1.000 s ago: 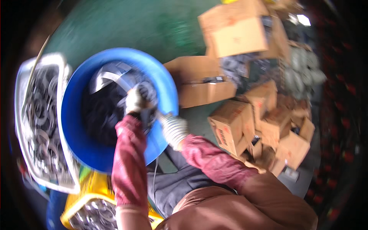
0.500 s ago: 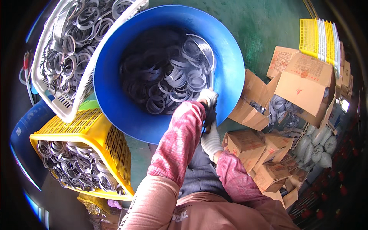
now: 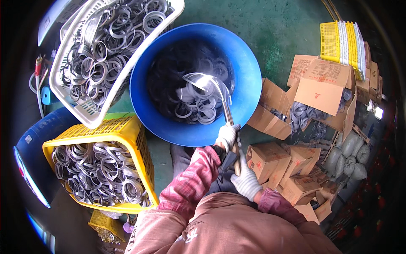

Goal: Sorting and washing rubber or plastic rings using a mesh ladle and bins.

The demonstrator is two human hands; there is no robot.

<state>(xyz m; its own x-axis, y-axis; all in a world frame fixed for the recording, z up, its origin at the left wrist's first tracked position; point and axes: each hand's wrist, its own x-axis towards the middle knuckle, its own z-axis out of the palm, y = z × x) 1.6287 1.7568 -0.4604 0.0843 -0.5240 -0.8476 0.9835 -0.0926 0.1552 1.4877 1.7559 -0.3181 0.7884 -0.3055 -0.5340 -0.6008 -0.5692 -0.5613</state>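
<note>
My left hand (image 3: 228, 137), in a white knitted glove, is closed around the metal shaft of a long-handled tool (image 3: 228, 113). My gloved right hand (image 3: 246, 181) grips the pale lower end of its handle, closer to my body. The tool's shiny curved head, which looks pronged, is inside a blue round tub (image 3: 247, 84), over a pile of grey rings (image 3: 206, 111). Glare and motion blur hide the head's exact shape. Most rings at the tub's far left lie in shadow.
A white basket (image 3: 91, 120) and a tipped yellow basket (image 3: 148, 169), both full of rings, stand left of the tub. To the right are cardboard boxes (image 3: 267, 160), an opened carton (image 3: 320, 91) with grey pieces, stacked yellow and white baskets (image 3: 341, 42) and pale sacks (image 3: 350, 163).
Both hands have come back toward my body with the tool, drawing its shaft up out of the tub. Its curved head now shows over the rings. My view has shifted.
</note>
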